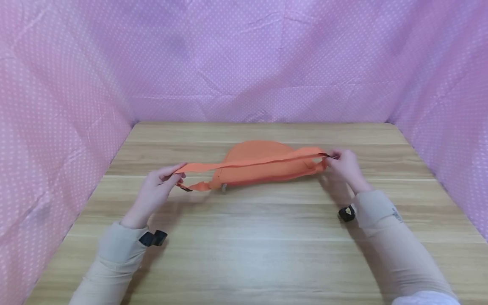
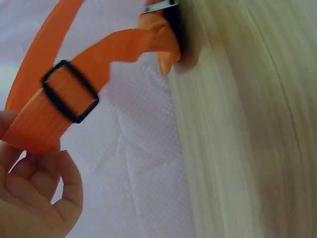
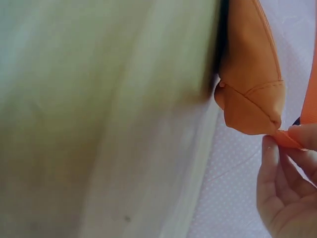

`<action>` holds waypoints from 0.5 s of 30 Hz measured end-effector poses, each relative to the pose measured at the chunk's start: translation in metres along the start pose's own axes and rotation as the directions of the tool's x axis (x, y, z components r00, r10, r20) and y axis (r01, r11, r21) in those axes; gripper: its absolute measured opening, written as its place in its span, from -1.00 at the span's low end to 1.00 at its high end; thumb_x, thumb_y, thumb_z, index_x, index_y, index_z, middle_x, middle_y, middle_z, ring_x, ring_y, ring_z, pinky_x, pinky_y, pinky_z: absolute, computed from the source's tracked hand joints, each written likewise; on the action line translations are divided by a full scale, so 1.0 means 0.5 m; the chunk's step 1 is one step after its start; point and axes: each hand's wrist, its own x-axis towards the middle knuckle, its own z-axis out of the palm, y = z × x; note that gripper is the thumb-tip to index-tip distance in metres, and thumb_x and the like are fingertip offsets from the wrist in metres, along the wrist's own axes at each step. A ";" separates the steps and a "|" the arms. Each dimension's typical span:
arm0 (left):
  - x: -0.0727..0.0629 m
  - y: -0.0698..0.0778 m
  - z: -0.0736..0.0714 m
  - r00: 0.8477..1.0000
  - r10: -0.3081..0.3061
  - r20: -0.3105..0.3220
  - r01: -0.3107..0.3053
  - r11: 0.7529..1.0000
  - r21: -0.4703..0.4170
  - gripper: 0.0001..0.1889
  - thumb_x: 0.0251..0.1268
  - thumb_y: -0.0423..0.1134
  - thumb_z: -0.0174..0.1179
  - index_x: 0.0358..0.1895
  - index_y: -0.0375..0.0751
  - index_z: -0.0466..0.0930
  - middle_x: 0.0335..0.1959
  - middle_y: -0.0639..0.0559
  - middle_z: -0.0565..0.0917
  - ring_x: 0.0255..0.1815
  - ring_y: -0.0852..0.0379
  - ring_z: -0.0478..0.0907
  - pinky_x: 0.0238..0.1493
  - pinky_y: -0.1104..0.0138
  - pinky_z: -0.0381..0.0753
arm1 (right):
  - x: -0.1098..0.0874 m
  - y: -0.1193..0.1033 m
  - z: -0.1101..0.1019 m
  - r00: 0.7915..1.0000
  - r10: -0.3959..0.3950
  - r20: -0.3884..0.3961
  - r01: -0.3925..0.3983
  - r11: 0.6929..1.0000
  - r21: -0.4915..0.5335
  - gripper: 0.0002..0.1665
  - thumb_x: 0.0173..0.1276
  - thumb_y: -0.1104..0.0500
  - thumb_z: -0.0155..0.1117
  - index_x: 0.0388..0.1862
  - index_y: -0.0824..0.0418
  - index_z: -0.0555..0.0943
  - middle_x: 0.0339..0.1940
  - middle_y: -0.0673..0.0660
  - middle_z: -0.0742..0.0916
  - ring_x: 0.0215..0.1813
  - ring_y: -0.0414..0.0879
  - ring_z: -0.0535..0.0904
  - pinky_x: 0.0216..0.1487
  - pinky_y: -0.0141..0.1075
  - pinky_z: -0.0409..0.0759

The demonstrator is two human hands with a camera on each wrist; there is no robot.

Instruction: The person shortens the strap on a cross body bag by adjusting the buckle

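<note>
An orange waist bag (image 1: 259,148) with a rounded outline lies toward the back of the table. Its orange strap (image 1: 244,163) stretches raised across the front of the bag between two hands. The left hand (image 1: 154,188) pinches the strap's left bend, close to a black slide buckle (image 2: 70,91) that shows in the left wrist view. At the bag's right end, the right hand (image 1: 346,166) pinches the strap where it meets the bag's corner (image 3: 252,111). A dark buckle piece (image 1: 324,154) shows beside those fingers. Near the bag's lower left hangs a metal zipper pull (image 1: 224,187).
The wood-grain table (image 1: 244,254) extends toward the person in front of the bag. Pink dotted cloth (image 1: 259,63) hangs behind it and along both sides. Each wrist wears a small black camera (image 1: 153,238).
</note>
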 end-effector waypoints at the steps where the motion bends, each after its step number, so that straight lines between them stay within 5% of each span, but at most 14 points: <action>1: 0.000 0.002 0.002 1.000 -0.001 -0.006 0.001 1.000 0.003 -0.63 0.42 -0.30 0.01 0.25 -0.23 0.46 -0.07 -0.26 0.65 -0.28 0.45 0.50 -0.46 0.42 0.36 | 0.002 0.001 -0.002 1.000 0.022 0.015 -0.022 1.000 0.008 -0.84 0.24 0.29 0.14 -0.39 0.40 0.59 -0.47 0.21 0.68 -0.42 -0.12 0.39 -0.37 -0.32 0.33; 5: 0.002 0.005 0.013 1.000 0.012 0.019 -0.012 1.000 0.000 -0.62 0.42 -0.31 0.02 0.25 -0.24 0.45 -0.07 -0.28 0.65 -0.24 0.40 0.53 -0.34 0.47 0.43 | 0.005 0.009 -0.010 0.997 0.042 0.070 -0.042 0.999 0.001 -0.82 0.24 0.28 0.14 -0.41 0.42 0.56 -0.52 0.14 0.64 -0.42 -0.09 0.39 -0.37 -0.29 0.34; 9: -0.002 0.009 0.022 0.996 0.046 0.072 -0.048 0.999 0.022 -0.62 0.37 -0.31 0.09 0.23 -0.22 0.48 0.05 -0.20 0.62 -0.01 0.17 0.56 -0.15 0.48 0.45 | 0.002 0.022 -0.016 0.982 -0.029 0.187 0.029 1.000 0.001 -0.76 0.21 0.32 0.17 -0.19 0.47 0.58 -0.27 0.32 0.70 -0.23 0.06 0.59 -0.15 -0.17 0.54; 12: -0.008 0.018 0.028 0.989 0.093 0.115 -0.100 0.993 0.056 -0.60 0.29 -0.31 0.18 0.20 -0.16 0.52 0.13 -0.10 0.59 0.14 0.03 0.50 -0.10 0.42 0.44 | -0.005 0.022 -0.018 0.938 -0.156 0.311 0.157 0.987 0.024 -0.55 0.17 0.32 0.30 0.06 0.42 0.53 0.00 0.38 0.65 0.04 0.21 0.56 0.10 0.04 0.48; 15: -0.014 0.028 0.038 0.973 0.138 0.183 -0.150 0.987 0.055 -0.52 0.18 -0.35 0.27 0.22 -0.14 0.50 0.05 -0.06 0.64 0.05 0.02 0.51 -0.27 0.34 0.45 | -0.021 0.014 -0.017 0.854 -0.305 0.422 0.308 0.949 0.061 -0.39 0.10 0.27 0.42 0.16 0.37 0.49 0.08 0.33 0.62 0.12 0.22 0.49 0.15 0.12 0.41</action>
